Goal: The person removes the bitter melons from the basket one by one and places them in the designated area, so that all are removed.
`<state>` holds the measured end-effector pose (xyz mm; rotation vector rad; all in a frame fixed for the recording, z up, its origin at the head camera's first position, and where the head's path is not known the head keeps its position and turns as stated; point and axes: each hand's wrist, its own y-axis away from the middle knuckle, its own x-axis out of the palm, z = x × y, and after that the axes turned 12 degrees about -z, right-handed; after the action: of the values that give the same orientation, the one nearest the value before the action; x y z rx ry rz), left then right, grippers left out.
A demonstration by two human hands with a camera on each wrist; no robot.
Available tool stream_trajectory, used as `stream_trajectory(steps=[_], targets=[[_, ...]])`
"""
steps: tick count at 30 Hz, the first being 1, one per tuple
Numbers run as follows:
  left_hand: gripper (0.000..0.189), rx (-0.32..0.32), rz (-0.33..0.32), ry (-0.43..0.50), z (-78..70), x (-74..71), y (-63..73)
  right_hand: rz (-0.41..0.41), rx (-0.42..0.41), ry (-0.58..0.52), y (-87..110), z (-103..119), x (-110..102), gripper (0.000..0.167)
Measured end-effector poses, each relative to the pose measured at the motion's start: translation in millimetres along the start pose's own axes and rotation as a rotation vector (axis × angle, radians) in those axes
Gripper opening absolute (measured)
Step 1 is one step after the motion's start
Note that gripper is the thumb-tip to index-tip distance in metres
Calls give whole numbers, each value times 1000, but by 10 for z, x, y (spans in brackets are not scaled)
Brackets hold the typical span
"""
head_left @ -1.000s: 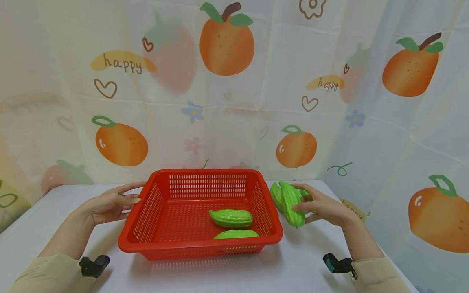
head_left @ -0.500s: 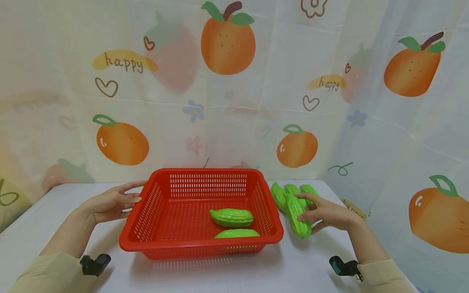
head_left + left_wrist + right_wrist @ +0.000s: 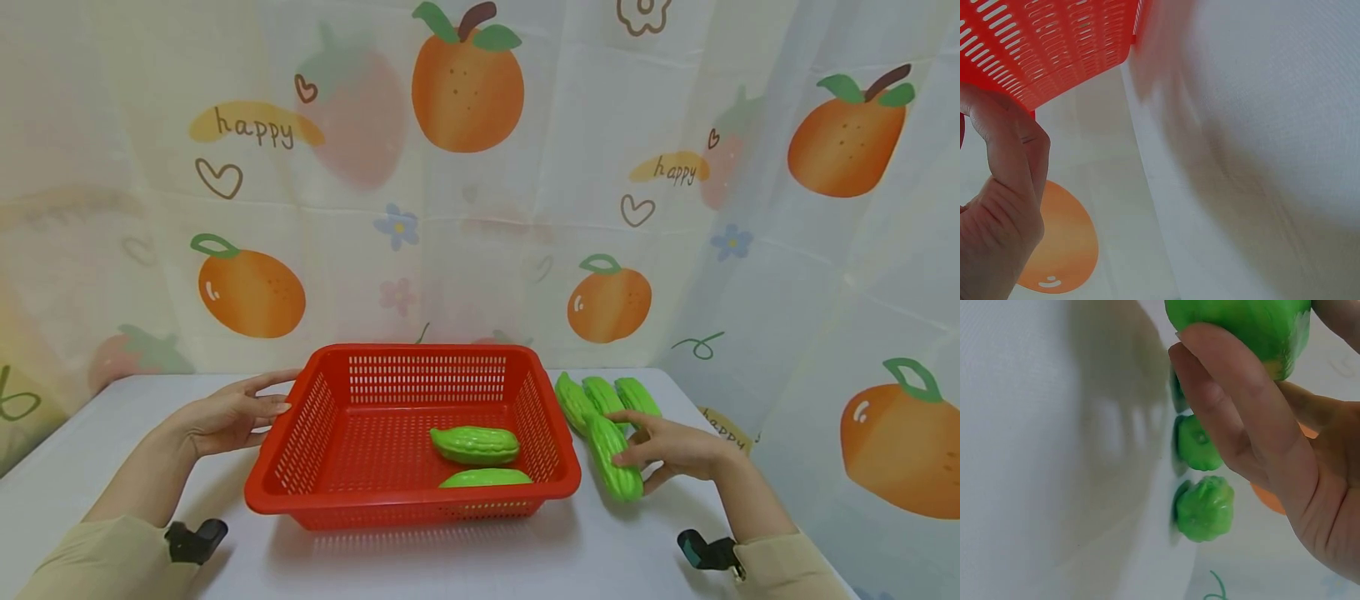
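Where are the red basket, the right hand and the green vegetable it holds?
Red basket [image 3: 412, 500], head view: front rim.
Right hand [image 3: 671, 446], head view: back of hand.
Held vegetable [image 3: 604, 448], head view: ridged middle.

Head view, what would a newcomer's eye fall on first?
Probably the red basket first, low in the middle of the picture, with two green gourds in its right half. Next, the right hand holding another gourd on the right, three more gourds just beyond. Then the oranges printed on the backdrop.

And here, pale beige sleeves [image 3: 97, 560] are worn; at each cuff [image 3: 761, 557] a black wrist camera [image 3: 193, 543] is seen, the right one tinted teal.
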<state>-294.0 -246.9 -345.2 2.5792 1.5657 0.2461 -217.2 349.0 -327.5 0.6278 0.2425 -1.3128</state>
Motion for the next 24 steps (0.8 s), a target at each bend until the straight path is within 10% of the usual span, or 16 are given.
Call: stream_trajectory(steps=[24], targets=[[38,-4,-23,-7,11,6,6,15,64,30,-43,-172,49,83]])
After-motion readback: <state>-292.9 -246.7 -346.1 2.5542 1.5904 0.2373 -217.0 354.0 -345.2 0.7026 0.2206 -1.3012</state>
